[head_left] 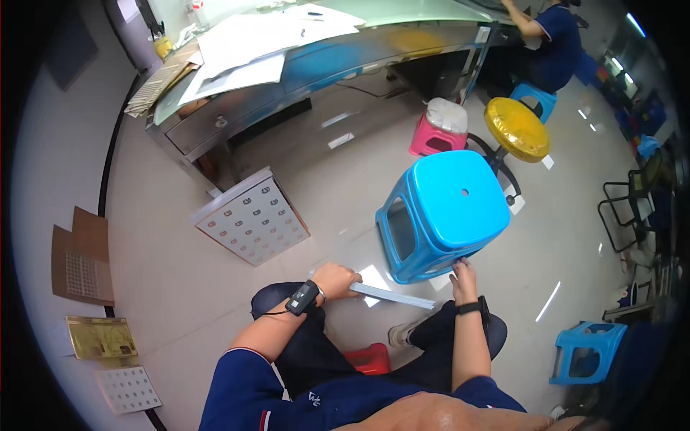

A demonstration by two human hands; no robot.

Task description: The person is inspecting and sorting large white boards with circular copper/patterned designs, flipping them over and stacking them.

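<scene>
My left hand (336, 279) is closed around one end of a long, flat grey strip (394, 295), whose exact kind I cannot make out. The strip points right and slightly toward me, over my lap. Just beyond its far end, my right hand (464, 280) is raised against the near side of a tall blue plastic stool (460, 194). Its fingers look loosely extended beside the stool, below the seat's rim; whether they press on it is unclear. The stool stands upright in front of me, a small hole in its square top.
A white patterned box (255, 219) stands on the floor at left. Beyond is a glass-topped desk (374, 14) with papers. A pink stool (438, 129) and a yellow round stool (517, 129) stand behind the blue one. A person (553, 43) sits at far right; another blue stool (588, 352) is lower right.
</scene>
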